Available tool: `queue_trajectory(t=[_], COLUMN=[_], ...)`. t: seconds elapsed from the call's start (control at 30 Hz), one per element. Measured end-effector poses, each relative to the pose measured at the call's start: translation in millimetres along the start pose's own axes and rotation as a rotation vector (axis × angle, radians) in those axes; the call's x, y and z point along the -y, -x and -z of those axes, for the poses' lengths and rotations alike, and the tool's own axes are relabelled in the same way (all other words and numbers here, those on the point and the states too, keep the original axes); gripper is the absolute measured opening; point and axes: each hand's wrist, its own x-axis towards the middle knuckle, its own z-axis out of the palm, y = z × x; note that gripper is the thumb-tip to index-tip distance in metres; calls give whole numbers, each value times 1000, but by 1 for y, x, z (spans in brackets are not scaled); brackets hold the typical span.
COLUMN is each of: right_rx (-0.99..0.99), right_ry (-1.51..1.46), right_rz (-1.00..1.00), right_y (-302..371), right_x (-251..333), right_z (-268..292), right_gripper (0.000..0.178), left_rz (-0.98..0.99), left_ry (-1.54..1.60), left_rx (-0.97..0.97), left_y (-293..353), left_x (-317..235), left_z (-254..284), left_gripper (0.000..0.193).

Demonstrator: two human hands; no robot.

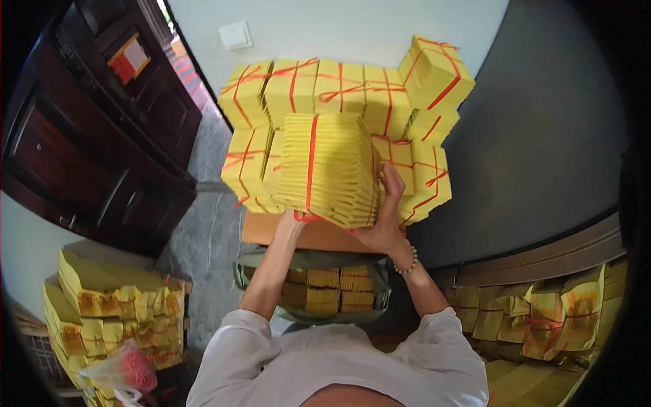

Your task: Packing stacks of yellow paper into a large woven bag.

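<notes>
up against the stacked yellow bundles point(352, 88) by the wall, a big yellow paper bundle point(329, 169) tied with red string is sitting in both hands. right hand point(386, 227) fingers point(392, 180) are spreading open along its side; left hand point(295, 218) is mostly hiding beneath, its grip impossible to tell.

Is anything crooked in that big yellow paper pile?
Yes. The top right bundle sits tilted, not squared with the row of the stack beside it. The bundle held by the left hand and right hand looks neatly tied.
</notes>
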Motion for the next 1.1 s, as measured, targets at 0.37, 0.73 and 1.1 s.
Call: queue_trajectory(t=[0.37, 0.73, 1.1], right_rx=[312, 486, 836], right_ry=[-530, -885, -972], right_rz=[-403, -1086, -1704], right_y=[81, 178, 215], right_x=[48, 52, 32], right_z=[-60, -97, -170], right_gripper=[117, 96, 80], left_rz=[41, 369, 422], left_ry=[-401, -383, -217], left_rx=[-700, -900, -1085], left_y=[144, 263, 385], left_x=[15, 26, 50], left_z=[-11, -42, 20], left_gripper=[53, 88, 83])
